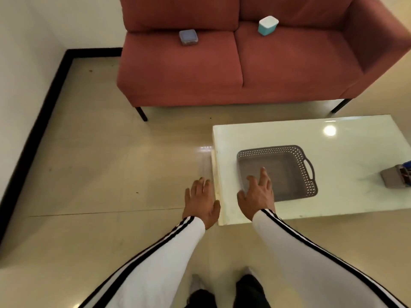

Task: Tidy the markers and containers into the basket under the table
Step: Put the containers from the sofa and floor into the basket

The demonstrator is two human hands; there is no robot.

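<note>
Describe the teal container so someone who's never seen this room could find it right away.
Look at the red two-seat sofa against the wall. On its right seat cushion, near the backrest, sits the teal container, an open tub with a white rim. The other container on the left cushion is flat, dark and lidded.

Both arms reach forward and down, hands empty.
The left hand [202,199] hangs palm down with fingers loosely spread; the right hand [258,192] is likewise flat and splayed, white black-striped sleeves covering both forearms.
</note>
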